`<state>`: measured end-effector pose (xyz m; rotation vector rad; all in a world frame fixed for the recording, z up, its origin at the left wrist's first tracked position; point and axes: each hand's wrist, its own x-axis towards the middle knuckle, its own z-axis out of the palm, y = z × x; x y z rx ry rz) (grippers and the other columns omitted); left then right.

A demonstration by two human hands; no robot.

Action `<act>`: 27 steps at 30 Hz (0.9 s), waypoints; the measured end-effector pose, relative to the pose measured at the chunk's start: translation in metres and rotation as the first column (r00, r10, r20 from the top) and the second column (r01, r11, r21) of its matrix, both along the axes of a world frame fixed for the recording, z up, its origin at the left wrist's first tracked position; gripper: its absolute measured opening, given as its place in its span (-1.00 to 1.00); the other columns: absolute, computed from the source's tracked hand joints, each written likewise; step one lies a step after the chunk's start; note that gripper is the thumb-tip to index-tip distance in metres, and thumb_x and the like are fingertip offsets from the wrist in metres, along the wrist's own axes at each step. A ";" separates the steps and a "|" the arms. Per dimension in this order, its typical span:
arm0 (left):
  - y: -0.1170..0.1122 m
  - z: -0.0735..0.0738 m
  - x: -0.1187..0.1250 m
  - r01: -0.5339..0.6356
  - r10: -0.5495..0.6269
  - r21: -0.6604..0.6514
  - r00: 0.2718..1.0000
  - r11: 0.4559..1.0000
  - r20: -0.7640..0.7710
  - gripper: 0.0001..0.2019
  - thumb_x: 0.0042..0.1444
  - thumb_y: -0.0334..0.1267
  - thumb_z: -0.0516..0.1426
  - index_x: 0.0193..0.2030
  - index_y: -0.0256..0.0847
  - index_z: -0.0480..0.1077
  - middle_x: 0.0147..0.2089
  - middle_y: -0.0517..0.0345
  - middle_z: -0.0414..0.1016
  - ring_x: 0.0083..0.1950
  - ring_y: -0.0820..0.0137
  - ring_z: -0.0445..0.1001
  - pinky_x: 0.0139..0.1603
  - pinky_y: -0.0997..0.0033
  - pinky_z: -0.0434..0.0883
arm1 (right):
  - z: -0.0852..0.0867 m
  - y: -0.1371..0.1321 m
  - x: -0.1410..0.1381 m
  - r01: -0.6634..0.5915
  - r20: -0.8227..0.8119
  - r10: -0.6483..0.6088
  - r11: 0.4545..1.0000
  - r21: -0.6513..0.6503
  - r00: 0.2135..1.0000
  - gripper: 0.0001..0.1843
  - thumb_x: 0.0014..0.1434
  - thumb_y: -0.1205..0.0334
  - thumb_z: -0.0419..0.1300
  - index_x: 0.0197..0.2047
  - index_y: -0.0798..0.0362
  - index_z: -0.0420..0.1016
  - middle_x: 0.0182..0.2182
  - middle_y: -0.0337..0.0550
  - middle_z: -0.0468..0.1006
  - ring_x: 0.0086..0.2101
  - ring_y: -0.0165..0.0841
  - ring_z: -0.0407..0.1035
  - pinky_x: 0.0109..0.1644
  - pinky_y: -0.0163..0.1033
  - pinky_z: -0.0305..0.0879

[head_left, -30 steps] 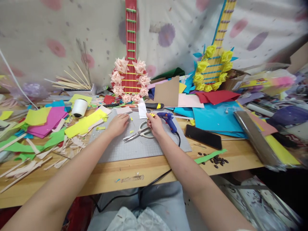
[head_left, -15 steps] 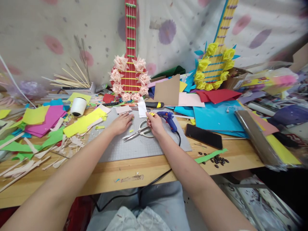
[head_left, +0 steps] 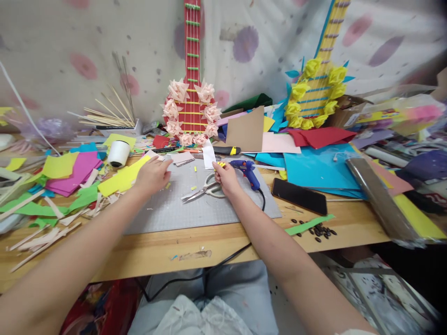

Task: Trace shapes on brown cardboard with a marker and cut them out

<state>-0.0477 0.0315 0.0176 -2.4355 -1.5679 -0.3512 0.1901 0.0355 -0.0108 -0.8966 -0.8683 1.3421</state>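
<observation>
My left hand (head_left: 152, 175), fingers apart and holding nothing that I can see, hovers over the left part of the grey cutting mat (head_left: 153, 218), beside a yellow paper strip (head_left: 117, 179). Small yellow pieces (head_left: 220, 164) stick out between the pinched fingers of my right hand (head_left: 226, 177), close to a white paper slip (head_left: 208, 156). Under and left of that hand lie the scissors (head_left: 195, 193), blades pointing left. To its right rests a blue glue gun (head_left: 248, 174). A few yellow bits (head_left: 194, 188) are scattered on the mat.
A red paper guitar (head_left: 188, 111) with pink flowers and a yellow paper guitar (head_left: 314, 100) stand behind. A phone (head_left: 299, 196), black beads (head_left: 319, 230) and blue sheets (head_left: 321, 170) lie right. Paper scraps (head_left: 45, 237) and a white roll (head_left: 118, 153) are left.
My left hand has moved left across the mat toward the yellow strip, uncovering a yellow bit and pale paper pieces. My right hand keeps its pinch. The view has shifted slightly.
</observation>
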 end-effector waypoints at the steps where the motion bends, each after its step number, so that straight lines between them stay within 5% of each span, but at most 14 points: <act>1: 0.001 -0.001 0.007 0.071 -0.071 -0.011 0.997 0.997 0.007 -0.52 0.05 -0.32 -0.03 0.15 -0.28 0.21 0.01 -0.08 0.43 0.13 0.21 0.31 0.22 0.10 0.09 | 0.000 0.000 0.000 0.004 -0.002 -0.004 1.000 0.001 1.000 -0.61 -0.21 0.08 0.29 -0.48 0.04 0.13 -0.74 -0.49 0.12 -0.74 -0.63 -0.04 -0.67 -0.43 -0.18; 7: 0.009 -0.020 0.044 0.211 -0.210 -0.212 0.977 0.954 0.028 -0.44 0.10 -0.35 -0.11 0.28 -0.31 -0.04 0.25 -0.08 0.18 0.21 0.28 0.22 0.17 0.21 0.17 | 0.002 -0.001 0.001 -0.001 0.002 0.001 1.000 -0.010 1.000 -0.63 -0.20 0.08 0.27 -0.48 0.04 0.13 -0.74 -0.50 0.10 -0.73 -0.63 -0.04 -0.66 -0.43 -0.15; 12: 0.008 -0.011 0.033 -0.006 -0.002 -0.107 0.998 0.994 -0.068 -0.61 0.14 -0.25 -0.14 0.02 -0.29 0.31 -0.16 -0.13 0.48 -0.07 0.17 0.42 -0.07 0.17 0.30 | 0.002 -0.001 0.001 0.002 0.015 -0.002 1.000 -0.021 1.000 -0.62 -0.21 0.06 0.26 -0.48 0.03 0.13 -0.73 -0.49 0.10 -0.73 -0.63 -0.05 -0.66 -0.43 -0.16; 16: 0.002 -0.001 0.031 -0.103 0.104 -0.041 0.995 0.994 0.011 -0.64 0.10 -0.17 -0.07 -0.05 -0.31 0.33 -0.32 -0.09 0.46 -0.16 0.13 0.42 -0.12 0.15 0.30 | 0.002 -0.001 0.000 -0.002 0.025 0.002 1.000 -0.021 1.000 -0.62 -0.22 0.06 0.27 -0.47 0.03 0.14 -0.73 -0.50 0.11 -0.74 -0.63 -0.04 -0.66 -0.43 -0.16; 19: -0.004 -0.008 0.046 -0.012 0.027 -0.103 0.990 0.995 0.140 -0.45 -0.01 0.01 0.06 0.07 -0.30 0.22 -0.11 -0.10 0.42 0.00 0.13 0.33 0.00 0.15 0.26 | 0.001 -0.001 0.000 0.002 0.028 -0.002 1.000 -0.017 1.000 -0.61 -0.22 0.05 0.27 -0.46 0.03 0.14 -0.74 -0.50 0.11 -0.74 -0.63 -0.04 -0.66 -0.42 -0.17; 22: -0.006 -0.021 0.057 0.028 -0.005 -0.142 0.987 0.989 0.158 -0.23 -0.10 0.09 0.12 0.20 -0.32 0.07 0.19 -0.21 0.18 0.23 0.05 0.10 0.17 0.05 0.10 | 0.001 -0.001 0.000 -0.001 0.014 0.001 1.000 -0.009 1.000 -0.60 -0.23 0.06 0.27 -0.46 0.03 0.13 -0.75 -0.51 0.10 -0.75 -0.63 -0.05 -0.66 -0.42 -0.18; 27: 0.003 -0.022 0.025 -0.084 0.093 -0.093 0.991 0.992 0.093 -0.46 0.00 -0.28 0.07 0.17 -0.27 0.14 0.19 -0.21 0.20 0.25 0.03 0.07 0.19 -0.11 0.02 | 0.002 -0.001 0.000 -0.015 0.001 0.015 1.000 -0.016 1.000 -0.61 -0.22 0.07 0.27 -0.47 0.03 0.13 -0.75 -0.51 0.10 -0.74 -0.63 -0.05 -0.66 -0.43 -0.19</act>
